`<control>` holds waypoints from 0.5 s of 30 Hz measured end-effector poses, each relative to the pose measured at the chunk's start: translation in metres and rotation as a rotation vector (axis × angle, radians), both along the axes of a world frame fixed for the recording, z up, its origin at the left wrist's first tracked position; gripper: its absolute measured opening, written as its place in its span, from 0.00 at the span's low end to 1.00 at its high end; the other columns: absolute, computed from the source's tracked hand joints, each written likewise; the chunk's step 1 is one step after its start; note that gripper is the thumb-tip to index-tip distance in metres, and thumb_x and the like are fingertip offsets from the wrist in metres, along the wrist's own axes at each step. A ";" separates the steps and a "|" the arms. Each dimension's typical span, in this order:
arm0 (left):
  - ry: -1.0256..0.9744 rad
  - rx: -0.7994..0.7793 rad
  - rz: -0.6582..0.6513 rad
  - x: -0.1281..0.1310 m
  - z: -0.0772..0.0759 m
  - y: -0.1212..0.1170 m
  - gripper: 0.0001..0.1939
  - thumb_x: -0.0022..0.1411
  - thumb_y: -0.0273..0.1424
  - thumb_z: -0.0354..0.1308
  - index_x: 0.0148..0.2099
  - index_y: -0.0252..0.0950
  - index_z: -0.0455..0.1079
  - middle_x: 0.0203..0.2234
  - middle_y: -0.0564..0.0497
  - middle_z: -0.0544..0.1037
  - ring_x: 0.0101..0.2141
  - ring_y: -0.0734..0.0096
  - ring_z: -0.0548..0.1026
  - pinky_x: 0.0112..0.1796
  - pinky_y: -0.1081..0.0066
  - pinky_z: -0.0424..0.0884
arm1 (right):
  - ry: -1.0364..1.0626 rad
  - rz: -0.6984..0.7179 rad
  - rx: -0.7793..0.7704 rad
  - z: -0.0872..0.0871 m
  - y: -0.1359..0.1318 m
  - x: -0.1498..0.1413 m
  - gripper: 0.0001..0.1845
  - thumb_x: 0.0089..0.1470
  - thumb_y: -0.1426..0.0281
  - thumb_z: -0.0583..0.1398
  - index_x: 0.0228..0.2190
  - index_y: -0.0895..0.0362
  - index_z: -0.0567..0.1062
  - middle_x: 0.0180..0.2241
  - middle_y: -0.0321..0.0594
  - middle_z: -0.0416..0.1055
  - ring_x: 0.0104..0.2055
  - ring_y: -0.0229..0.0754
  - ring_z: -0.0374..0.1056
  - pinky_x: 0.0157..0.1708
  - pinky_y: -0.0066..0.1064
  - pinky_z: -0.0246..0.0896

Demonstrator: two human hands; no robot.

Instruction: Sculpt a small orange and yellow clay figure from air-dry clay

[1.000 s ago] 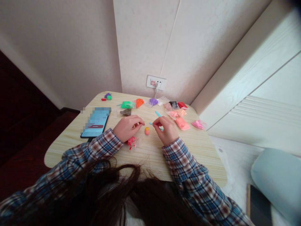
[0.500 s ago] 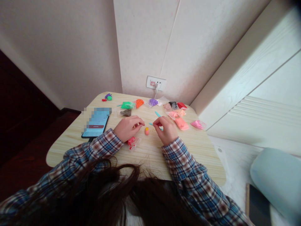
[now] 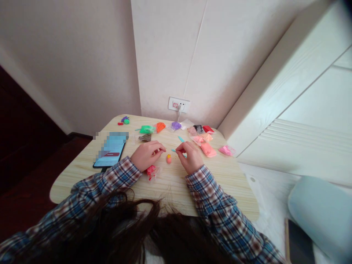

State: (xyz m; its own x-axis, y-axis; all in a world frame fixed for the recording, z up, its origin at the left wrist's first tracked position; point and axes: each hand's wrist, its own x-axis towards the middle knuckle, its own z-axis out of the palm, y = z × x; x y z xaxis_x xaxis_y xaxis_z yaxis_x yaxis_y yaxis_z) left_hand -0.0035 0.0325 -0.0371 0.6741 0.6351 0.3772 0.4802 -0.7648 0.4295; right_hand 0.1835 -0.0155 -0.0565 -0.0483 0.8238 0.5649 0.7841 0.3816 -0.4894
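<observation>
A small clay figure (image 3: 168,159), salmon pink below with a yellow top, stands on the wooden table between my hands. My left hand (image 3: 147,154) is to its left, thumb and fingertips pinched together; anything between them is too small to make out. On the figure's right, my right hand (image 3: 189,156) also pinches, its fingertips near a thin blue clay tool (image 3: 173,150) lying partly behind them. I cannot tell whether these fingers hold anything. A second blue tool (image 3: 180,139) lies beyond my right hand. Close to my left wrist is a bag of red clay (image 3: 151,171).
Bags of green (image 3: 146,129), orange (image 3: 160,127), purple (image 3: 176,125) and salmon clay (image 3: 208,149) line the far side. A phone (image 3: 111,150) lies at left. Small clay pieces (image 3: 125,121) sit in the far left corner. Behind is a wall socket (image 3: 179,105) with a plug.
The whole view has shifted slightly, so the table and hands sit a little lower and further left. Both hands keep their pinched pose beside the figure.
</observation>
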 end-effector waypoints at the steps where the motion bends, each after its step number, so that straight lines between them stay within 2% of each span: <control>1: -0.004 0.004 -0.001 0.000 0.000 0.000 0.09 0.59 0.25 0.49 0.36 0.34 0.71 0.34 0.49 0.77 0.35 0.70 0.73 0.40 0.70 0.68 | -0.004 0.000 0.002 0.000 0.000 0.000 0.06 0.48 0.77 0.54 0.23 0.55 0.67 0.24 0.38 0.67 0.28 0.39 0.63 0.30 0.30 0.60; 9: 0.010 -0.017 0.035 0.000 -0.003 0.002 0.09 0.59 0.25 0.49 0.40 0.33 0.70 0.34 0.48 0.75 0.32 0.72 0.73 0.37 0.71 0.69 | -0.010 -0.008 -0.016 -0.002 0.001 0.000 0.06 0.49 0.77 0.54 0.24 0.56 0.68 0.25 0.38 0.68 0.29 0.39 0.64 0.30 0.30 0.61; 15: 0.093 0.026 0.068 -0.002 -0.006 0.001 0.06 0.59 0.25 0.51 0.36 0.34 0.69 0.32 0.50 0.74 0.30 0.72 0.72 0.35 0.72 0.68 | 0.002 0.013 -0.042 -0.004 0.001 0.000 0.07 0.50 0.77 0.53 0.28 0.57 0.70 0.27 0.41 0.70 0.30 0.40 0.66 0.32 0.31 0.63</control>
State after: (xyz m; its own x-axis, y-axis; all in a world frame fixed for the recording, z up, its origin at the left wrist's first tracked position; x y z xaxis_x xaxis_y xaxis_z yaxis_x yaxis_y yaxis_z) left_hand -0.0057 0.0332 -0.0427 0.6627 0.6712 0.3321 0.5682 -0.7395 0.3608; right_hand 0.1836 -0.0149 -0.0600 -0.0580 0.8463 0.5295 0.7782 0.3706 -0.5070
